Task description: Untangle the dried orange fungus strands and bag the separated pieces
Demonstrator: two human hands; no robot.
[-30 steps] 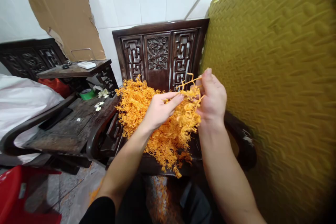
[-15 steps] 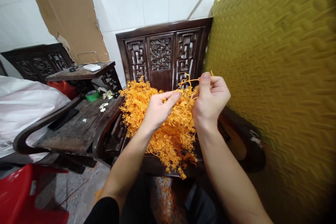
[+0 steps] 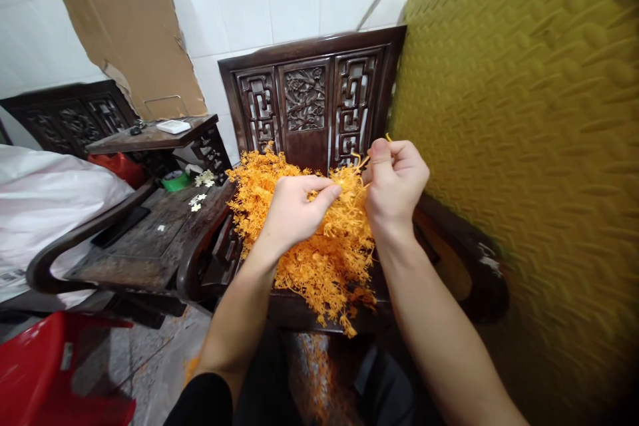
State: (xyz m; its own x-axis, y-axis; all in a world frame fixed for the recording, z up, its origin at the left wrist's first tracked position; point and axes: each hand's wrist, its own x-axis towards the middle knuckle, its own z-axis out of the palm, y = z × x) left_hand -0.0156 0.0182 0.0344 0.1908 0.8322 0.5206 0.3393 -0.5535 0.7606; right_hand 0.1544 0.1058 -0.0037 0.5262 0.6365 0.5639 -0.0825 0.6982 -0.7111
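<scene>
A bushy heap of orange artificial plant sprigs (image 3: pixel 319 266) covers the seat of a dark carved wooden chair (image 3: pixel 306 146). Over the heap, my left hand (image 3: pixel 299 206) is closed in a pinch, thumb against forefinger, on the fine tip of an orange sprig. My right hand (image 3: pixel 397 180) is curled closed around thin orange stems, and a short end of one sticks out above the thumb. Between the hands, a few orange strands (image 3: pixel 357 170) show against the heap. Exactly where the left fingertips grip is hard to make out.
A yellow foam mat (image 3: pixel 519 120) stands upright close on the right. To the left are a second wooden chair with green tape (image 3: pixel 176 180) and white flower pieces (image 3: pixel 198 202), a white bag (image 3: pixel 54 206) and a red plastic stool (image 3: pixel 44 366). Cardboard (image 3: pixel 130 33) leans behind.
My right hand has moved slightly left and down, closer to the left. My left hand has shifted a little left and lower. The strands between them look more bunched.
</scene>
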